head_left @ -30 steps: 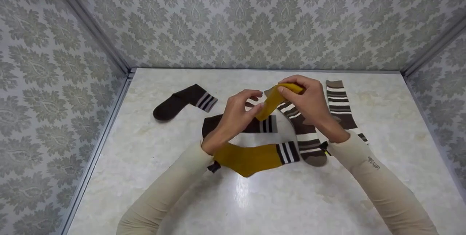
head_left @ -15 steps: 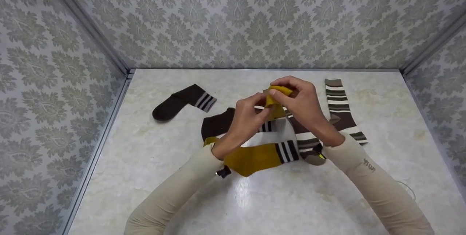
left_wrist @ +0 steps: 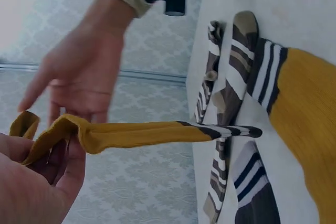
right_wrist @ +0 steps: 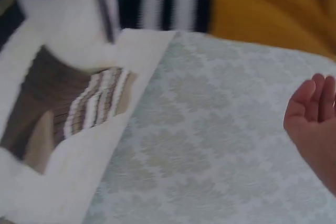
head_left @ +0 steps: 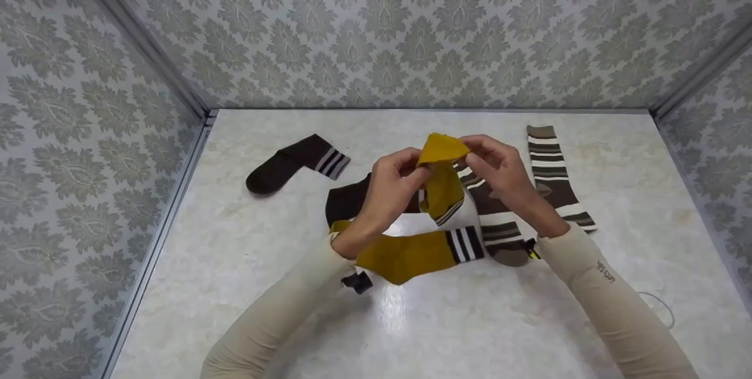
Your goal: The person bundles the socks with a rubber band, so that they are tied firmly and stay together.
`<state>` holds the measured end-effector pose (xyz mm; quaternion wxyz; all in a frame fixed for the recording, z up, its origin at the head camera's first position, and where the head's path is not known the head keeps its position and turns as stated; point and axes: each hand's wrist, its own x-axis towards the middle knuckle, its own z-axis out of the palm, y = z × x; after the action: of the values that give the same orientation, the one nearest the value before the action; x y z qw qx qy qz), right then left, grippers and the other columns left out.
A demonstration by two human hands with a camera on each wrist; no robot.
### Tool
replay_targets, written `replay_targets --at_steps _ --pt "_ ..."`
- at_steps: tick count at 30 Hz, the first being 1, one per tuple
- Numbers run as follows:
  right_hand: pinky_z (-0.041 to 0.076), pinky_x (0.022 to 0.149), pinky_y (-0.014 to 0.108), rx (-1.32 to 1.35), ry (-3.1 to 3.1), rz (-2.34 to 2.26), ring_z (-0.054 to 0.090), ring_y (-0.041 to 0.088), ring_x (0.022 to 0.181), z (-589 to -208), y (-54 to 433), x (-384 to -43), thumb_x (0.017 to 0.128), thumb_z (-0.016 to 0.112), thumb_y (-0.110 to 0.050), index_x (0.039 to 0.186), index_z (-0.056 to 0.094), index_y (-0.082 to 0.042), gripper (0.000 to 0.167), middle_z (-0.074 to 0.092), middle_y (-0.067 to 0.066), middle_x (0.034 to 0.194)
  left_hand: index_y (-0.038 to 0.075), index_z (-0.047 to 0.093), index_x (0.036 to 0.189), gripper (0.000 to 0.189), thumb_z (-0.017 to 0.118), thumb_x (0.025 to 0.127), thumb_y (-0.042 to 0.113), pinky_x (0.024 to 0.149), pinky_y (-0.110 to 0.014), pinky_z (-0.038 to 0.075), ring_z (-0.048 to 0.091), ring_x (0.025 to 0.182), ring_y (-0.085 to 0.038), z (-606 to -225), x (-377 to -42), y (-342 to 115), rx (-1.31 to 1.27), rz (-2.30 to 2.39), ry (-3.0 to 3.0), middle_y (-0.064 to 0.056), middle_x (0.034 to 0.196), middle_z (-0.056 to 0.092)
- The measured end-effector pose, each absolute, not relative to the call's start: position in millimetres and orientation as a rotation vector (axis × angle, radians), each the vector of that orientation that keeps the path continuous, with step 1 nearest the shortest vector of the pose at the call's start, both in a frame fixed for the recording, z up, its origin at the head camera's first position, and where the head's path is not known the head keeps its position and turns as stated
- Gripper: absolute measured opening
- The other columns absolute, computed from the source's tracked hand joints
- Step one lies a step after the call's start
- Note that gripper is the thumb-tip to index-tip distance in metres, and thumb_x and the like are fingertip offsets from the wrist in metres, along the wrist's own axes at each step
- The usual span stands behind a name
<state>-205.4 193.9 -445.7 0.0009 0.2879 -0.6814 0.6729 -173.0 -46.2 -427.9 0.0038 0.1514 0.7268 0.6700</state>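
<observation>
A mustard sock point(head_left: 443, 150) with a striped cuff hangs above the table, toe end up and cuff down. My left hand point(head_left: 390, 188) pinches its left side near the folded top between thumb and fingers. At the opposite corner, my right hand point(head_left: 505, 170) pinches the edge. The left wrist view shows the same sock point(left_wrist: 142, 135) stretching out from the left hand, with the right hand point(left_wrist: 86, 77) close behind it. Below the hands lies a second mustard sock point(head_left: 411, 255), flat, its black-and-white striped cuff to the right. My left wrist partly covers it.
Partly hidden behind my left hand is a dark sock point(head_left: 346, 203). Another dark sock point(head_left: 288, 167) lies bent at the back left. Brown striped socks lie to the right, one point(head_left: 508, 238) under my right hand and one point(head_left: 549, 173) farther right. Patterned walls enclose the table point(head_left: 470, 332).
The mustard sock was bunched between both hands half a second ago. Now its toe end stands up and its striped cuff dangles below. My right hand has moved slightly right, away from the left.
</observation>
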Motion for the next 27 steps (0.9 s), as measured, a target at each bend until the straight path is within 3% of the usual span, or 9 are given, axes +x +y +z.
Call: replay_targets --at_steps 5,8,15,22,27 --pt "0.058 0.101 0.035 0.992 -2.492 2.033 0.069 0.026 0.122 -467.0 205.2 -206.9 0.106 0.075 -0.009 0.147 0.066 -0.003 0.043 0.069 0.010 0.139 0.000 0.076 0.122 0.020 0.069 0.110 0.013 0.089 -0.039 0.065 0.077 0.104 -0.025 -419.5 -167.6 -51.8 0.488 2.210 2.129 -0.012 0.115 0.078" --pt "0.060 0.098 0.035 0.977 -2.644 1.962 0.072 0.024 0.117 -479.1 208.0 -207.3 0.103 0.078 -0.008 0.141 0.071 -0.006 0.038 0.073 0.009 0.133 -0.002 0.075 0.123 0.021 0.069 0.110 0.014 0.091 -0.041 0.065 0.078 0.108 -0.027 -417.9 -167.5 -55.1 0.471 2.266 2.059 -0.015 0.116 0.078" --pt "0.059 0.077 0.026 0.979 -2.577 2.018 0.070 0.016 0.090 -491.0 216.2 -199.0 0.102 0.077 0.000 0.114 0.078 0.004 0.013 0.076 0.010 0.108 -0.003 0.075 0.126 0.024 0.071 0.109 0.013 0.093 -0.042 0.065 0.076 0.108 -0.028 -426.1 -168.4 -74.2 0.376 2.385 1.958 -0.017 0.117 0.076" --pt "0.055 0.071 0.022 1.012 -2.477 2.010 0.062 0.009 0.080 -490.1 226.8 -184.9 0.100 0.074 0.008 0.106 0.074 0.006 0.006 0.071 0.002 0.099 -0.001 0.075 0.118 0.019 0.073 0.108 0.015 0.091 -0.037 0.065 0.077 0.102 -0.027 -439.5 -163.1 -99.4 0.301 2.462 1.982 -0.017 0.111 0.077" --pt "0.056 0.072 0.021 0.941 -2.461 1.999 0.064 0.008 0.083 -489.1 232.4 -173.9 0.100 0.077 0.004 0.111 0.075 0.007 0.011 0.072 0.009 0.101 -0.002 0.074 0.117 0.018 0.075 0.107 0.012 0.092 -0.038 0.065 0.077 0.105 -0.028 -447.2 -158.3 -111.3 0.225 2.493 1.933 -0.018 0.113 0.076"
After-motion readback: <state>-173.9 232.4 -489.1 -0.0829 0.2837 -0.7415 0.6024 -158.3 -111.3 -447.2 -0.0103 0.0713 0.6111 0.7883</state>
